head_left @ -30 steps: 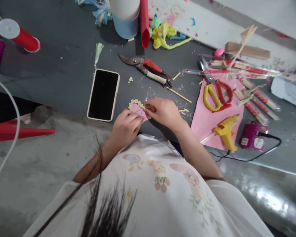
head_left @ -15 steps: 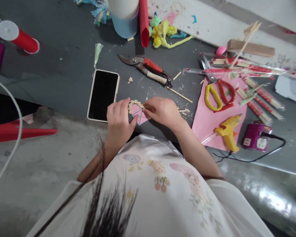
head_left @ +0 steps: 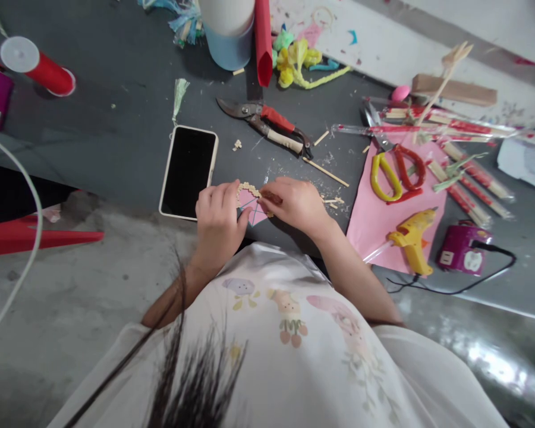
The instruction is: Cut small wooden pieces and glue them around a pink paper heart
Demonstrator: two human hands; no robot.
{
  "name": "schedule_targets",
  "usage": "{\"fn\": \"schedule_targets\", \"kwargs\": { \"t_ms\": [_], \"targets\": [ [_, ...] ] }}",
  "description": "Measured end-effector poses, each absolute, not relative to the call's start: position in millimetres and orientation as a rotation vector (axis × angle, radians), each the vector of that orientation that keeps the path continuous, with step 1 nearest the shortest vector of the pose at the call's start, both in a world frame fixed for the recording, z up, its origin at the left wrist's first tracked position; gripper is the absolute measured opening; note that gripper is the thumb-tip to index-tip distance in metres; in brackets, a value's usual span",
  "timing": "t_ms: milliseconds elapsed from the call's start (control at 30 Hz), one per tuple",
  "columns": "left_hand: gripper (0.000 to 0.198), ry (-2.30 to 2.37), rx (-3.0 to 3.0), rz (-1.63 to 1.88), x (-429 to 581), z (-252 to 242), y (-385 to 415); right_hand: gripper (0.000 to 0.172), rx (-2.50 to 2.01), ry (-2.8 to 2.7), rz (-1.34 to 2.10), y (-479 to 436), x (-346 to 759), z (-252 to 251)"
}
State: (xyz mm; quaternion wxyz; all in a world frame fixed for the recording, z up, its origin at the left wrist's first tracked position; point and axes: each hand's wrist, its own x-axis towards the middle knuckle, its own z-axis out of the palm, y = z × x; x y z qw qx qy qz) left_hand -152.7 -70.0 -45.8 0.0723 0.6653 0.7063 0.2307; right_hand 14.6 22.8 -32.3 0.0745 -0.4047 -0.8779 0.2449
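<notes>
A small pink paper piece (head_left: 259, 216) with crossing blue-green lines lies at the table's near edge, its upper rim lined with small pale wooden bits (head_left: 248, 188). My left hand (head_left: 218, 215) grips its left side, thumb on the pink face and fingers over the rim. On the right, my right hand (head_left: 294, 202) is closed at the rim, fingertips pinched together beside a dark reddish-brown thing (head_left: 271, 197). Whatever sits between those fingertips is too small to make out. A black-screened phone (head_left: 189, 172) lies just left of my left hand.
Pruning shears (head_left: 271, 126) lie beyond my hands, with wooden sticks (head_left: 326, 172) nearer. To the right are scissors (head_left: 386, 177) and a yellow glue gun (head_left: 414, 238) on pink paper (head_left: 361, 220), and a purple box (head_left: 463, 248) with a cable. A red spool (head_left: 51, 74) lies far left.
My left hand has shifted slightly right and covers more of the left rim of wooden bits. The right hand stays nearly in place, and the whole view has moved slightly.
</notes>
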Motion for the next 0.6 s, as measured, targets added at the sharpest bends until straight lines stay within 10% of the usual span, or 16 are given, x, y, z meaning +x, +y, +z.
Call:
{"fn": "schedule_targets", "kwargs": {
  "t_ms": [600],
  "targets": [
    [0.045, 2.114, 1.969, 0.590, -151.0, -41.4, -69.3, 0.032, -1.393, -2.537, 0.688, 14.1, 35.1, -26.0]
  ]
}}
